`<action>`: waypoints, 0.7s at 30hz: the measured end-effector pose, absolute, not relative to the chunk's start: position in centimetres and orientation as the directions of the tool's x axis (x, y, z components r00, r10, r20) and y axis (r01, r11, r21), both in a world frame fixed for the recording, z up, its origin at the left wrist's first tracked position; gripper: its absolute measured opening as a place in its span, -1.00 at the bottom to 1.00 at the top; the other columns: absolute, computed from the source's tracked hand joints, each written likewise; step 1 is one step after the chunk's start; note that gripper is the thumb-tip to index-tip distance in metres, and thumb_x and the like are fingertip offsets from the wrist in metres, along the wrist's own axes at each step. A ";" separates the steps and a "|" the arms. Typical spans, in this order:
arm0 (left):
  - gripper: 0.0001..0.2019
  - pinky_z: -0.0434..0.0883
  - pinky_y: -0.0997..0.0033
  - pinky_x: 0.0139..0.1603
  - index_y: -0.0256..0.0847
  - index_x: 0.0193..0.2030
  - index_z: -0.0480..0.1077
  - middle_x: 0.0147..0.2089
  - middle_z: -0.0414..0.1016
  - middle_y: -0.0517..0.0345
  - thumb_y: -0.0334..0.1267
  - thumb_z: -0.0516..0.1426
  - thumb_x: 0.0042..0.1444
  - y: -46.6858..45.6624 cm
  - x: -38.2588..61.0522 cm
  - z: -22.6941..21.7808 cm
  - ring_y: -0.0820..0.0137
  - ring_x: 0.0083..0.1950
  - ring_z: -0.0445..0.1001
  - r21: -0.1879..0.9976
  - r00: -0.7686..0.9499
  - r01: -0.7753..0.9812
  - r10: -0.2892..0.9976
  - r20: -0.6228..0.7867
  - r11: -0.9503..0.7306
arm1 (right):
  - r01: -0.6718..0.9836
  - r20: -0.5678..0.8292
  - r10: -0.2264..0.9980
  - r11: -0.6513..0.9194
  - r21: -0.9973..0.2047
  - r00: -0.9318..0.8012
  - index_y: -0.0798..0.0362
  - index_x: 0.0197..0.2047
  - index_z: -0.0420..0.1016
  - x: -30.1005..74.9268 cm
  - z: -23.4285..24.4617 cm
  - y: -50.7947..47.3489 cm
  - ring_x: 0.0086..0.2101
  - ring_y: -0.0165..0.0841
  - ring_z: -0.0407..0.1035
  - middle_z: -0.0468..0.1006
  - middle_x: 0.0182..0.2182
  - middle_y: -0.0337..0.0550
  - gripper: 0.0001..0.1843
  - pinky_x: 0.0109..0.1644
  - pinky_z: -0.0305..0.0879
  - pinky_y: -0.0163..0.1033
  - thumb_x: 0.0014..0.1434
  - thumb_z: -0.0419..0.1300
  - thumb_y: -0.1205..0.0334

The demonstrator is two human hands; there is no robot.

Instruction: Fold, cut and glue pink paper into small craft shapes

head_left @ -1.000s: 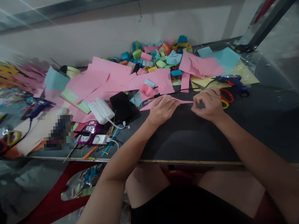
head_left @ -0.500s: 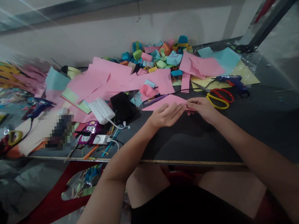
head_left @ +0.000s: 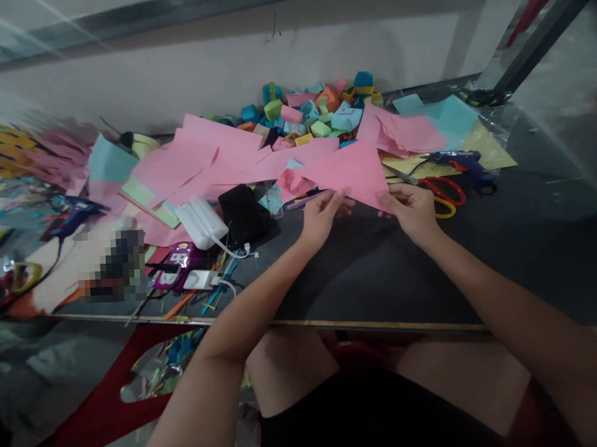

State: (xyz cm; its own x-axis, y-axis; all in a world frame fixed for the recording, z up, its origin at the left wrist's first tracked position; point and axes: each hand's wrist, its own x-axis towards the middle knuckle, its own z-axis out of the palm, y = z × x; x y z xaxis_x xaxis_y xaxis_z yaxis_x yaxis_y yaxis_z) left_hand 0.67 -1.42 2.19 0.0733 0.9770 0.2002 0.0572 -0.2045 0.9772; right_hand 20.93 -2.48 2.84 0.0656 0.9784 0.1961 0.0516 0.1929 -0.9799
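A pink paper sheet [head_left: 352, 170] is tilted up off the dark tabletop [head_left: 431, 263] in front of me. My left hand [head_left: 321, 215] pinches its lower left edge, fingers closed on the paper. At the sheet's lower right corner my right hand [head_left: 412, 207] grips it too. Red and yellow scissors [head_left: 442, 192] lie just right of my right hand. A blue glue gun [head_left: 463, 161] rests behind them.
More pink sheets [head_left: 210, 158] spread over the back left. A heap of small coloured paper boxes [head_left: 322, 109] sits at the back. A white power bank [head_left: 201, 222], a black pouch [head_left: 242, 213] and cables lie to my left. A second glue gun [head_left: 72, 212] is far left.
The pink sheet lay flat under my pressing hands before. Now both hands have lifted it so it stands tilted up, and the scissors show more fully.
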 end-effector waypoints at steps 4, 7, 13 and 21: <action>-0.65 0.42 0.48 -0.43 -0.17 -0.38 0.55 -0.38 0.63 0.14 0.08 0.26 0.19 -0.6 0.5 1.8 0.51 -0.44 0.54 0.979 -0.066 -0.017 0.977 0.202 -0.204 | 0.115 0.196 0.975 0.184 -0.976 0.106 0.01 -0.37 0.68 20.5 3.3 -2.9 -0.65 -0.42 0.32 0.58 -0.57 -0.22 -0.65 -0.56 0.34 -0.20 -0.03 0.47 -0.11; -0.71 0.43 0.49 -0.42 -0.16 -0.38 0.56 -0.39 0.62 0.16 0.02 0.27 0.19 -0.5 0.4 1.7 0.51 -0.40 0.55 0.978 -0.129 0.033 0.969 0.211 -0.208 | 0.133 0.202 0.973 0.186 -0.973 0.113 0.00 -0.38 0.68 20.4 3.4 -3.1 -0.62 -0.41 0.34 0.61 -0.55 -0.20 -0.68 -0.52 0.41 -0.17 -0.04 0.48 -0.08; -0.77 0.40 0.50 -0.43 -0.15 -0.35 0.54 -0.40 0.60 0.18 -0.04 0.31 0.15 -0.4 0.4 1.6 0.48 -0.34 0.57 0.977 -0.128 -0.023 0.970 0.205 -0.210 | 0.160 0.239 0.967 0.222 -0.962 0.094 -0.01 -0.39 0.66 20.9 2.6 -2.5 -0.58 -0.39 0.36 0.59 -0.54 -0.21 -0.67 -0.46 0.40 -0.18 -0.03 0.48 -0.10; -0.60 0.39 0.51 -0.44 -0.23 -0.50 0.49 -0.51 0.57 0.16 0.10 0.38 -0.02 -1.2 0.5 2.5 0.55 -0.52 0.44 0.984 0.082 -0.057 0.981 0.173 -0.169 | 0.125 0.276 0.960 0.269 -0.955 0.041 0.04 -0.39 0.68 20.8 2.5 -2.3 -0.40 -0.31 0.50 0.64 -0.46 -0.17 -0.49 -0.29 0.44 -0.19 -0.05 0.43 -0.29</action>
